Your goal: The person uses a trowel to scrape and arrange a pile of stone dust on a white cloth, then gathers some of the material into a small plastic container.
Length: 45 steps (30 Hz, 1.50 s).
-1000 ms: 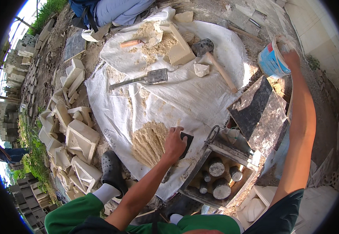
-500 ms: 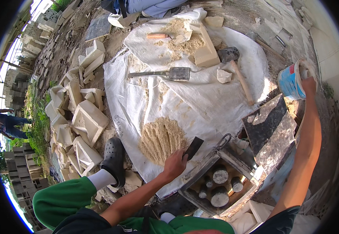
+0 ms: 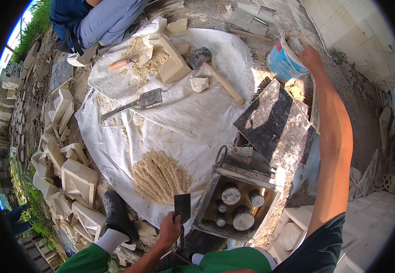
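Observation:
My left hand (image 3: 169, 230) is closed around a scraper with a flat black blade (image 3: 182, 207). The blade points up beside a heap of damp-looking sand (image 3: 161, 175) with grooves across it, on a white woven sheet (image 3: 197, 120). To the right of the blade stands a square metal mould (image 3: 205, 204) with several round cylinders (image 3: 230, 195) inside and a loop handle at its corner. My right arm stretches far right; my right hand (image 3: 310, 57) reaches into a blue and white bucket (image 3: 281, 59). A whitish thing shows by its fingers, which are partly hidden.
On the sheet lie a flat-bladed trowel (image 3: 150, 98), a wooden-handled mallet (image 3: 225, 83), an orange-handled tool (image 3: 120, 64) and an angled block (image 3: 175, 68). A dark stained board (image 3: 270, 123) leans beyond the mould. Broken pale blocks (image 3: 79, 182) crowd the left. Another person's legs (image 3: 109, 22) are at upper left.
The view has swung right, so the scene sits further left. My left hand has turned the scraper from slanting right to upright, nearer me. My right hand stays at the bucket.

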{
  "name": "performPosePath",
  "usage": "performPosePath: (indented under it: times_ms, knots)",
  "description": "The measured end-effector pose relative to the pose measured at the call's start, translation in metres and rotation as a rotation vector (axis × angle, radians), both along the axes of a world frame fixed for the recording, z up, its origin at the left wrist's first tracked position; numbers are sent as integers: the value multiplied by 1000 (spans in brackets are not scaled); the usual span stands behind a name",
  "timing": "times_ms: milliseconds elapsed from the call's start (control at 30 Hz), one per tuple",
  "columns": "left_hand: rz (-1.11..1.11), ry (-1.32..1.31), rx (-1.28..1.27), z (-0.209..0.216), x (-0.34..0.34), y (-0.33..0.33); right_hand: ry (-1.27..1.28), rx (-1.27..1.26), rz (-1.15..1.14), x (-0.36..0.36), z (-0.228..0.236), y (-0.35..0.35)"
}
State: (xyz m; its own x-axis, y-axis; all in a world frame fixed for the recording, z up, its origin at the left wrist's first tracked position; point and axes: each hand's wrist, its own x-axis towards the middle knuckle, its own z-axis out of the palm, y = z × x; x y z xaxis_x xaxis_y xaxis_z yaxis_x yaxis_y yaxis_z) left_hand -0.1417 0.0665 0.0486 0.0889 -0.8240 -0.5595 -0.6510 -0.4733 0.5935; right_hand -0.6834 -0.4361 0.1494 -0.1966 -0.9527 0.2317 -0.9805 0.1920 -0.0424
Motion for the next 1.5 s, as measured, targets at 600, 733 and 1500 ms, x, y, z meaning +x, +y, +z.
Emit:
performPosePath:
  times_ms: [600,733,1500]
  knots:
    - [-127,-31,28,-30,25,80,207,-259,250,-6,31,73]
    - [-111,-38,53,-27,29,76,225,-220,232,20,28,90]
    - [-106,-80,28,-37,21,81,-120,22,264,-16,18,14]
